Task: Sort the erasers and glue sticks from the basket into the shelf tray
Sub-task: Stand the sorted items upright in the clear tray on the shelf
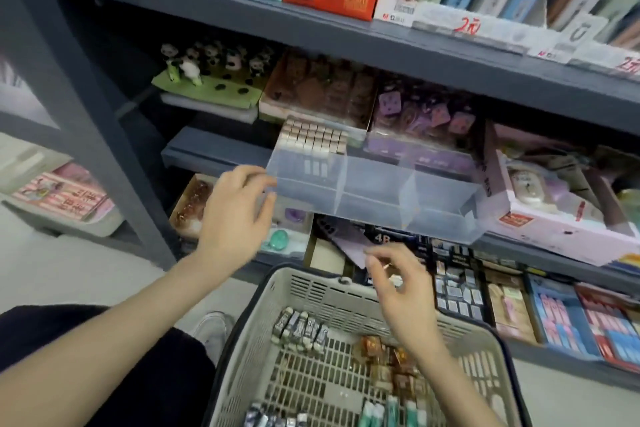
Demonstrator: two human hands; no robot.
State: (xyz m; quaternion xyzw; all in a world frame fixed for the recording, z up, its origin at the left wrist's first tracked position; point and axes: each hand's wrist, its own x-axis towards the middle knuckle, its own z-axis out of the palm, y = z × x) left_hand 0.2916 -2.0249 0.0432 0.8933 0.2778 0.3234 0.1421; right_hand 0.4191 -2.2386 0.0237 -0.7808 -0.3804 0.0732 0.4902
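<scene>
At mid-frame a clear divided shelf tray (pixel 374 198) juts past the shelf edge, its front compartments bare and small blocks stacked at its back left. The left hand (pixel 235 215) sits at the tray's left corner, fingers curled narrow against the wall; whether they grip it I cannot tell. The right hand (pixel 398 284) hovers over the far rim of the grey basket (pixel 311 291) at lower centre, fingers pinched close, contents blurred. In the basket lie wrapped erasers (pixel 299 328) and green-capped glue sticks (pixel 377 414), with open grid floor between them.
</scene>
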